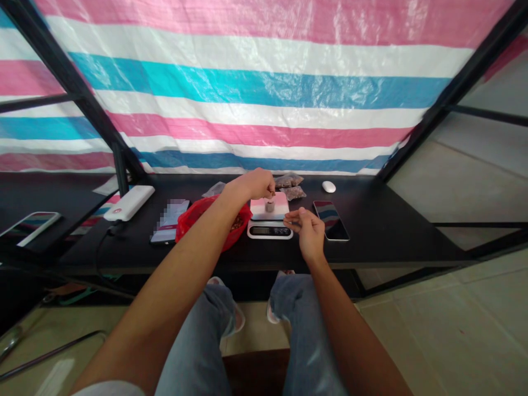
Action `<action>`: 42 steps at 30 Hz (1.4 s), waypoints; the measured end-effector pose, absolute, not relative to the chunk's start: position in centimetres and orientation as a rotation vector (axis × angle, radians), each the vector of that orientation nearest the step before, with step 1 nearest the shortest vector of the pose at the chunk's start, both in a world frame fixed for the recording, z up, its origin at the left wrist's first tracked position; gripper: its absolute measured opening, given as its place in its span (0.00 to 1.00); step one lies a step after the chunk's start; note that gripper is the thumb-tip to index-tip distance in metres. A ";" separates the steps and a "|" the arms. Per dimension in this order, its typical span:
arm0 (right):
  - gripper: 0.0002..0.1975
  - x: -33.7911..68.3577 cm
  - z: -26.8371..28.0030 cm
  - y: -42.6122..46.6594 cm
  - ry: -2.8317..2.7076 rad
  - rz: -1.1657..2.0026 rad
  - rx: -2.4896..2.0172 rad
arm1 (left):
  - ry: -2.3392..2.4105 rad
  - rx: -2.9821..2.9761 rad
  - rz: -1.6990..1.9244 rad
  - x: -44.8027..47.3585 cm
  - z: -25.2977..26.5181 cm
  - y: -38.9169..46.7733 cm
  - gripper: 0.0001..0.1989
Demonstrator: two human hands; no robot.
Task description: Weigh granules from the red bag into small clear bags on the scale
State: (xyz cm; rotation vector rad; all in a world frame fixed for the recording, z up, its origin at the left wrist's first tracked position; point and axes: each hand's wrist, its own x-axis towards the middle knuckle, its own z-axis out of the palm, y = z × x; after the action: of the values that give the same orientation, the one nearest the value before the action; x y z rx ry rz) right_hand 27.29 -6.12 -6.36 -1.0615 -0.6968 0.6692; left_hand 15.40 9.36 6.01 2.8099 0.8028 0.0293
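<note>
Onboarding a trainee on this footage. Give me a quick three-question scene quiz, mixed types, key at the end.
1. Multiple choice: what stands on the platform of the white digital scale?
a) a white oval computer mouse
b) a small greyish cylindrical container
c) a white rectangular power bank
2. True or false: the red plastic bag is left of the scale in this view.
3. Short answer: which hand is nearer the dark-screened rectangular phone right of the scale?

Key:
1. b
2. True
3. The right hand; the left hand is by the platform's far edge.
</note>
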 end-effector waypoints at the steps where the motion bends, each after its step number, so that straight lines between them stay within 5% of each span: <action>1: 0.28 27.3 -6.4 -6.1 -0.699 0.671 -1.062 | 0.798 2.815 0.023 15.4 6.0 9.4 0.09; 30: 0.26 27.1 -6.9 -6.2 -0.743 0.680 -1.093 | 0.664 2.819 0.086 16.0 5.1 9.6 0.08; 36: 0.26 27.2 -7.1 -6.3 -0.763 0.669 -1.117 | 0.742 2.855 0.154 14.4 5.9 8.9 0.15; 42: 0.26 27.2 -7.1 -6.2 -0.751 0.669 -1.119 | 1.042 2.718 -0.247 12.0 5.3 8.7 0.21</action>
State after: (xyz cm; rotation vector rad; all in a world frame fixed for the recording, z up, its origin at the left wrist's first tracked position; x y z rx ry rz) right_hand 27.16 -6.21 -7.09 -1.1186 -0.7514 0.6690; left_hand 12.04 8.65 5.31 2.7184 1.0418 -0.2470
